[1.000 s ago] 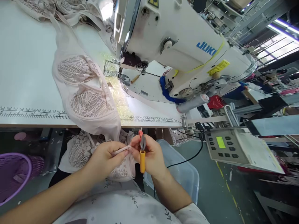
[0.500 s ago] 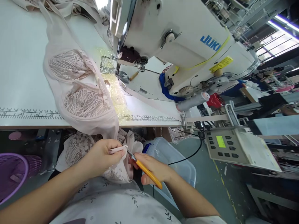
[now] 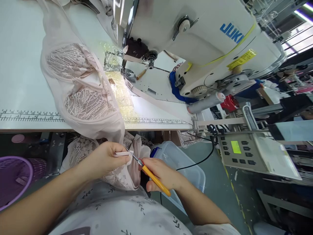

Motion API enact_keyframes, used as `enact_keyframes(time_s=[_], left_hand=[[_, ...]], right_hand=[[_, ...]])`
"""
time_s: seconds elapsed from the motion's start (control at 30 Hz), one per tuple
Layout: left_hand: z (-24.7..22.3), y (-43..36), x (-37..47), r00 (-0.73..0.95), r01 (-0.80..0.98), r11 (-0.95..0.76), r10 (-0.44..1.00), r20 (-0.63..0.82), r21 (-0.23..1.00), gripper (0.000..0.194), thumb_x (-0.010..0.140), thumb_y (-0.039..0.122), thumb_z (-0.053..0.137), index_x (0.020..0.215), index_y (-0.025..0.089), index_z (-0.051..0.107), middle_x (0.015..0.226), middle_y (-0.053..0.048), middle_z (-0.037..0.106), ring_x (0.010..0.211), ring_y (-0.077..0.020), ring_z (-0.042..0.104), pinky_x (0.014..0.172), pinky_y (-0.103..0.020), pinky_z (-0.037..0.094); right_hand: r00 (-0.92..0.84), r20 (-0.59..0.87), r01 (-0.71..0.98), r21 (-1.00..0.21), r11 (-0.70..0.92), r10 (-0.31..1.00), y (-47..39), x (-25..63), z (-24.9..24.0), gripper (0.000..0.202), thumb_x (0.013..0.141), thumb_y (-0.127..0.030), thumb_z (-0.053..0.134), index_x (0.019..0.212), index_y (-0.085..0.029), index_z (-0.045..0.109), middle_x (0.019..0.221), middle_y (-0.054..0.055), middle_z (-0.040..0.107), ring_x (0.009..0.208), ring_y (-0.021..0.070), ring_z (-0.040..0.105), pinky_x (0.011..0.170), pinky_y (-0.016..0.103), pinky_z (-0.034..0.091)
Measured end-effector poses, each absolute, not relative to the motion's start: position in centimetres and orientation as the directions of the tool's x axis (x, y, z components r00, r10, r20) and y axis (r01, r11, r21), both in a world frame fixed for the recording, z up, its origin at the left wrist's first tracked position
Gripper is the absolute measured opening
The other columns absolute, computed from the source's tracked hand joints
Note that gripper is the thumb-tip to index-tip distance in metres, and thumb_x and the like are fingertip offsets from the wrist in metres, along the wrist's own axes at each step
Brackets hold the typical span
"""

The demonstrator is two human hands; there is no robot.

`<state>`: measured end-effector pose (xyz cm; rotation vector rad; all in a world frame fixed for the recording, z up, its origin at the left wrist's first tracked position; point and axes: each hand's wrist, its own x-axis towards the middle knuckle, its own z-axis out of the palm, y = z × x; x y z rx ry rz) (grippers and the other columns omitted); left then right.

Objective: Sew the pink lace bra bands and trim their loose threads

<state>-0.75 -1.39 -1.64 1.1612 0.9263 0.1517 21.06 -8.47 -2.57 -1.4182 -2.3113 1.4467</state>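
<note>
In the head view my left hand pinches a narrow pale pink strap edge of a bra, whose lace cups and bands bunch up over my lap. An orange-handled seam ripper lies slantwise in my right hand, my fingers closed around its handle. Its thin metal end touches the strap edge right beside my left fingertips; the very tip is hard to make out. Another pale pink lace bra spreads over the table and hangs past its front edge, just above my left hand.
A JUKI sewing machine stands on the white table, which has a ruler strip along its front edge. Below are a clear plastic bin at right and a purple basket at left. A control panel juts out at right.
The view has shifted slightly, so the machine and panel appear further right. Both hands keep their hold, and the metal end still lies against the strap edge.
</note>
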Motion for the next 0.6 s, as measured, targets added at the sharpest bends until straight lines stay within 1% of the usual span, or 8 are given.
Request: enact_keyframes(time_s=[0.17,0.23,0.33,0.43,0.6], left_hand=[[-1.8,-0.9,-1.1,0.675,0.337,0.428,0.511,-0.532,0.839,0.031,0.073,0.041,0.059,0.058,0.017,0.048,0.053,0.006,0.032,0.050,-0.0082,0.027,0.046,-0.023,0.019],[-1.8,-0.7,-1.1,0.719,0.297,0.441,0.480,-0.502,0.847,0.032,0.073,0.042,0.060,0.058,0.016,0.048,0.054,0.005,0.032,0.051,-0.0082,0.027,0.047,-0.023,0.020],[-1.9,-0.6,-1.0,0.754,0.245,0.493,0.445,-0.484,0.835,0.037,0.074,0.043,0.060,0.053,0.017,0.042,0.053,0.006,0.028,0.050,-0.0076,0.024,0.046,-0.023,0.018],[-2.1,-0.9,-0.7,0.744,0.209,0.504,0.473,-0.471,0.838,0.039,0.074,0.041,0.058,0.050,0.018,0.036,0.052,0.006,0.024,0.050,-0.0074,0.022,0.046,-0.024,0.017],[-2.0,-1.6,-0.4,0.686,0.215,0.415,0.580,-0.439,0.884,0.035,0.073,0.035,0.055,0.050,0.019,0.035,0.050,0.006,0.026,0.048,-0.0074,0.022,0.044,-0.024,0.016]], right_hand=[[-0.525,-0.381,0.678,-0.727,0.104,0.761,-8.6,21.1,-2.5,0.079,0.060,-0.093,0.012,0.074,-0.020,0.038,0.064,-0.003,0.037,0.057,0.0114,0.033,0.055,0.026,0.032],[-0.512,-0.366,0.678,-0.728,0.103,0.777,-8.6,21.0,-2.4,0.078,0.059,-0.094,0.014,0.073,-0.020,0.037,0.063,-0.004,0.037,0.056,0.0110,0.032,0.054,0.025,0.031],[-0.501,-0.343,0.678,-0.727,0.113,0.795,-8.5,21.0,-2.4,0.077,0.059,-0.094,0.015,0.071,-0.021,0.035,0.063,-0.004,0.036,0.056,0.0106,0.030,0.052,0.024,0.029],[-0.508,-0.342,0.680,-0.722,0.124,0.791,-8.5,21.0,-2.5,0.077,0.060,-0.094,0.015,0.072,-0.021,0.035,0.063,-0.004,0.036,0.056,0.0108,0.030,0.052,0.025,0.029],[-0.550,-0.368,0.683,-0.714,0.151,0.750,-8.5,21.2,-2.6,0.077,0.062,-0.093,0.013,0.075,-0.021,0.036,0.068,-0.001,0.041,0.059,0.0123,0.035,0.056,0.027,0.035]])
